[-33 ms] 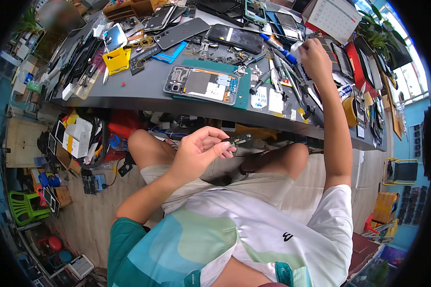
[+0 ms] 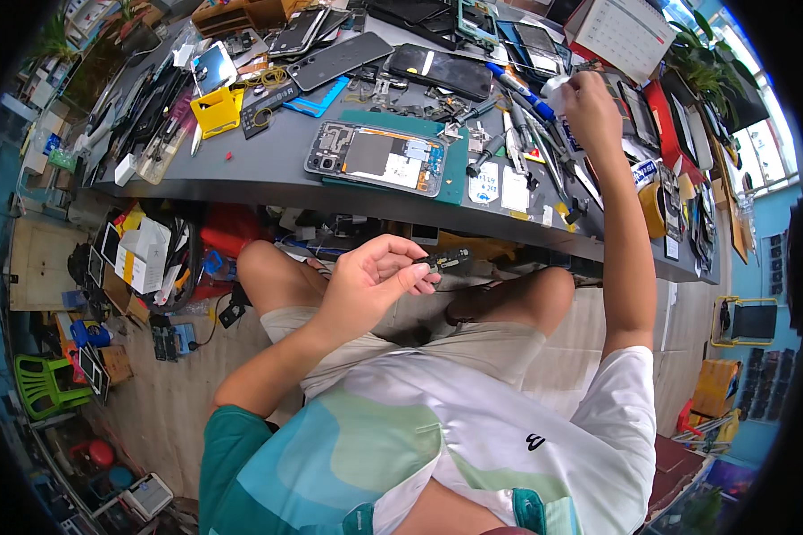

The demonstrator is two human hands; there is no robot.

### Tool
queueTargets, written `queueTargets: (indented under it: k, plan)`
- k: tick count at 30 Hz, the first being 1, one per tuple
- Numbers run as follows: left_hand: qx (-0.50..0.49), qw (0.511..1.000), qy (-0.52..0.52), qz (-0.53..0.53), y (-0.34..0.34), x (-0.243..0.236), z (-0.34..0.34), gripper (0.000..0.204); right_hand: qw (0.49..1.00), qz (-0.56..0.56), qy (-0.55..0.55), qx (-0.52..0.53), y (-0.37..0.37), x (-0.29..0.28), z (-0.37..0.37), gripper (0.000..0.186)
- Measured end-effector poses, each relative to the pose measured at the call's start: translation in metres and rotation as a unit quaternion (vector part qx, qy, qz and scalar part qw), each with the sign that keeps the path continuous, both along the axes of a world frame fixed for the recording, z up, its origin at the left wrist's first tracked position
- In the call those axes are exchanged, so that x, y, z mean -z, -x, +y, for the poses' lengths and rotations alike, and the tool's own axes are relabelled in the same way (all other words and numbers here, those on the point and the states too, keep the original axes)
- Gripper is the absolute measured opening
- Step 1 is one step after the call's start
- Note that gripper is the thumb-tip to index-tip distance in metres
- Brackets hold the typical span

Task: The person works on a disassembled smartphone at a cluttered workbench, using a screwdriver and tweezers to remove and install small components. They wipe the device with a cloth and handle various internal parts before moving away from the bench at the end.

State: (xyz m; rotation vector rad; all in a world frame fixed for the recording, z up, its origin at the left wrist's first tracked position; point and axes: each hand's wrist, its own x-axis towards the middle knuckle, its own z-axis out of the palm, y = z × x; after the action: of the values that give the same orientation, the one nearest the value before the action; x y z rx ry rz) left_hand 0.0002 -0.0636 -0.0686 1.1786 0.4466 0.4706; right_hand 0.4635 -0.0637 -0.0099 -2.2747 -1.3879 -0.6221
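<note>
I sit at a grey workbench [image 2: 268, 169] with my knees under its edge. My left hand [image 2: 375, 278] is over my lap and pinches a small dark phone part [image 2: 446, 260] between thumb and fingers. My right hand [image 2: 591, 105] is stretched out over the right side of the bench, fingers closed on a small white wad [image 2: 555, 86]. An opened smartphone [image 2: 375, 159] with its insides showing lies on a green mat [image 2: 457, 153], between the two hands and touched by neither.
Several phones and back covers [image 2: 437, 69] lie along the far side. Tweezers, pens and screwdrivers [image 2: 531, 143] lie by the right hand. A yellow holder [image 2: 216, 109] is at the left, a white calendar [image 2: 620, 31] at the back right. Boxes [image 2: 143, 254] sit under the bench.
</note>
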Motion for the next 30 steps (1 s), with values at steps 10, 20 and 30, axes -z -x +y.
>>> queueTargets:
  k: [10, 20, 30]
  plan:
    - [-0.069, 0.995, -0.075, -0.018, -0.035, -0.026, 0.004, 0.023, 0.919, 0.234, -0.135, -0.288, 0.141, -0.067, -0.096, 0.013]
    - [-0.066, 0.962, -0.263, -0.021, -0.037, -0.027, 0.009, 0.023, 0.822, 0.471, -0.078, -0.309, 0.221, -0.031, -0.106, 0.038]
    - [-0.114, 0.943, -0.311, -0.019, -0.028, -0.031, 0.026, 0.026, 0.864, 0.361, -0.028, -0.350, 0.209, -0.018, -0.097, 0.029]
